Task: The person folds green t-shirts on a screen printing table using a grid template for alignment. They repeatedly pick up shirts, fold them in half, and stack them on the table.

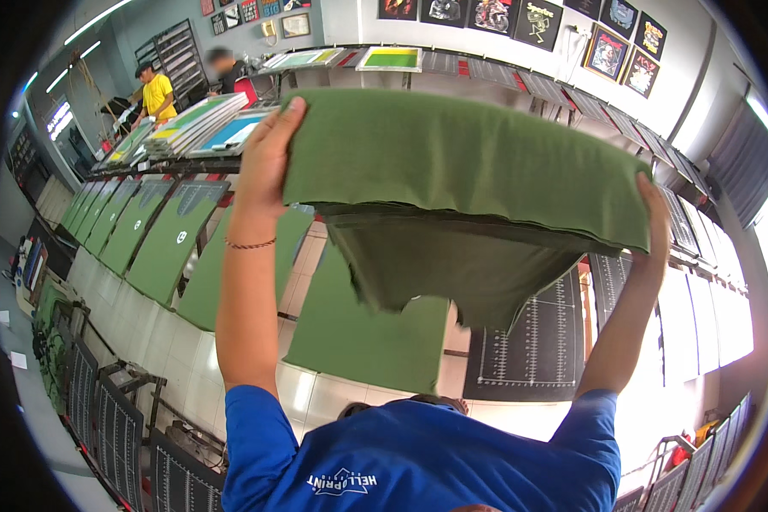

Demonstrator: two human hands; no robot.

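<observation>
A green cloth panel (461, 162) hangs stretched between my raised hands, its upper part folded over and its lower edge dangling with curved cut-outs. My left hand (269, 162) is closed on its left end, the thumb on top. At the other end, my right hand (654, 209) grips the cloth, fingers partly hidden behind it. Beneath the panel lies a black board (525, 350) with white ruler marks. To its left, another green cloth piece (358, 328) covers a board, partly hidden by the hanging panel.
More green pieces (166, 247) lie on a row of boards at left, some bearing small white prints. Framed printing screens (198, 126) are stacked behind them. A person in a yellow shirt (156, 94) stands far left; another person (224, 75) is nearby. Black boards (119, 431) line the lower left.
</observation>
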